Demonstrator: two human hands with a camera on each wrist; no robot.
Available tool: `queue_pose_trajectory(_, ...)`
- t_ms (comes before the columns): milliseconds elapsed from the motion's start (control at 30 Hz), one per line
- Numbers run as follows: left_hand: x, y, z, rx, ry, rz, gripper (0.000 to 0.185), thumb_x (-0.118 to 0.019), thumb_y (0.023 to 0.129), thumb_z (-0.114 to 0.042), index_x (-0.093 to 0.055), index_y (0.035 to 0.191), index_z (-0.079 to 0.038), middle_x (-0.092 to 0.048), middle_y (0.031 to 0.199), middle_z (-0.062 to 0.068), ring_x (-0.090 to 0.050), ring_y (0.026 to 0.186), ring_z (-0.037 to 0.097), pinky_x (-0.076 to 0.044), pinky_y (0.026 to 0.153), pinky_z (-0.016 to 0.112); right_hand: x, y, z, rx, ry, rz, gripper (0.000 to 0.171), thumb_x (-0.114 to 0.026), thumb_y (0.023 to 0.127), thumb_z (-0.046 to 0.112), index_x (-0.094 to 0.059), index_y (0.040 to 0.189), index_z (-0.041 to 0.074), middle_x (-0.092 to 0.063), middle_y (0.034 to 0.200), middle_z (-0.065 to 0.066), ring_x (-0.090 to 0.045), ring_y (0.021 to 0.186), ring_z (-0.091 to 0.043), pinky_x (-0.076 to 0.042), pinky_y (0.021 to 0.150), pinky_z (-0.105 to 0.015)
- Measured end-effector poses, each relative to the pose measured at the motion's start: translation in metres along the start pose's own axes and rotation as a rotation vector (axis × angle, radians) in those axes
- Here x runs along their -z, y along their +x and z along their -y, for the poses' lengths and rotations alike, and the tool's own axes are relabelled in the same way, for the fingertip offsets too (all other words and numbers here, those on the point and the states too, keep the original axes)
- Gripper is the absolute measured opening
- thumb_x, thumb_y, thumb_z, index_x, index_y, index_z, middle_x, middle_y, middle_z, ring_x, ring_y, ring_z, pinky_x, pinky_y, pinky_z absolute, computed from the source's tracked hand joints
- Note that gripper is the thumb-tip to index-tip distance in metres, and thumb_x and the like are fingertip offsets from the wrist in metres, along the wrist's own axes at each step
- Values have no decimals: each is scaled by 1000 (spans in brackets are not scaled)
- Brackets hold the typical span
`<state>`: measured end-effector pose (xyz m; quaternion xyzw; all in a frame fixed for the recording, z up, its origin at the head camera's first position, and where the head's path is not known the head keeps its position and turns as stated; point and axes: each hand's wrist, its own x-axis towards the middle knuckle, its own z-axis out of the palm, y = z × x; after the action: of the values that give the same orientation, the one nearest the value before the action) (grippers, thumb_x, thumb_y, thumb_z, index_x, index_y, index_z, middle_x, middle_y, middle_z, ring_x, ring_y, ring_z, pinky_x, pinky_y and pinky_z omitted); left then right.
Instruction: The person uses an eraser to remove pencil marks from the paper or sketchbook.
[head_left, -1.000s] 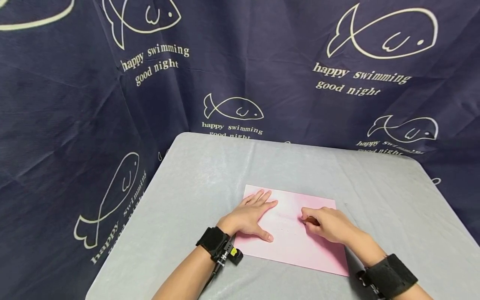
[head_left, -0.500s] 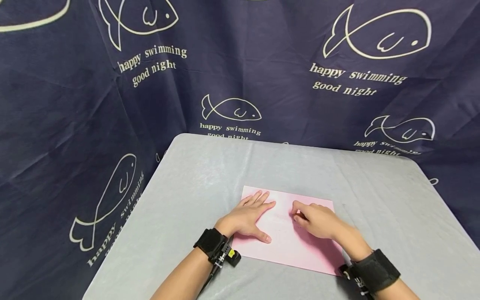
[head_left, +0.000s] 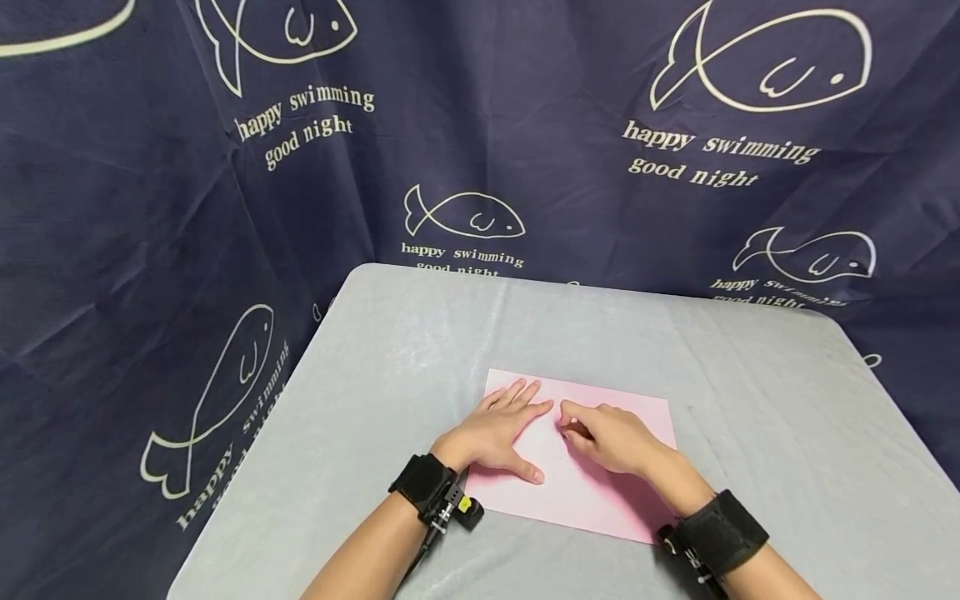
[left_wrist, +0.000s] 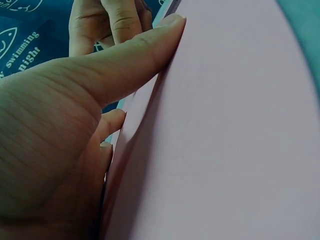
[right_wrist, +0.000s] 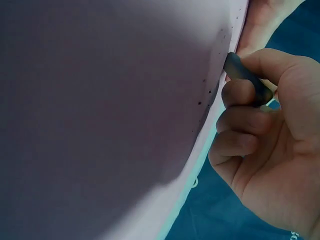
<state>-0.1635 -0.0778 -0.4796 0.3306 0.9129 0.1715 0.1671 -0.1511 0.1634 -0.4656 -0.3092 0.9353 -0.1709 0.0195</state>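
Observation:
A pink sheet of paper (head_left: pixel 540 500) lies on the grey table. My left hand (head_left: pixel 491 435) rests on its left part, fingers spread and thumb out to the side; in the left wrist view the thumb (left_wrist: pixel 145 55) presses on the paper. Curled over the upper middle of the sheet is my right hand (head_left: pixel 613 437), close to the left fingertips. Seen from the right wrist, it pinches a small dark stub, apparently an eraser (right_wrist: pixel 250 82), between thumb and fingers, with one end against the paper. Several dark specks (right_wrist: pixel 200 102) lie near it.
The table (head_left: pixel 420 350) is covered with grey cloth and has rounded corners. A dark blue curtain (head_left: pixel 570 125) printed with white fish and lettering hangs behind it and on the left. Both wrists wear black straps (head_left: pixel 722 533) with small cameras.
My right hand has moved left across the sheet with the eraser, nearing the left hand. My left hand and the paper have stayed in place.

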Motion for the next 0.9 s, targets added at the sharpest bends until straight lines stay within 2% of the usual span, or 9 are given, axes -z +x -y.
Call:
queue_pose_trajectory(267,1,0,-1,-11,-18,3,110,-80,76,-65,-24,164,-28,-2,175,0,4,162,19,-4,132,43,6,-9,1,-79,20,-11,17,-70,93,17,-57,92,28,-36,60,18,-43,61,-4,-34,53,-22)
queue_pose_trajectory(633,2,-1,0,-10,-12,-10,111,-80,75,-65,-25,164,-29,-2,175,0,4,162,20,-5,132,43,10,-21,-7,-157,-11,7,21,-71,91,20,-55,89,32,-39,60,17,-42,59,-5,-32,50,-23)
queue_pose_trajectory(900,3,0,1,-12,-22,-12,111,-80,75,-66,-25,164,-29,-2,175,0,4,162,19,-4,132,43,18,-34,-14,-203,11,21,23,-70,91,18,-54,86,33,-41,61,17,-41,59,-4,-31,51,-23)
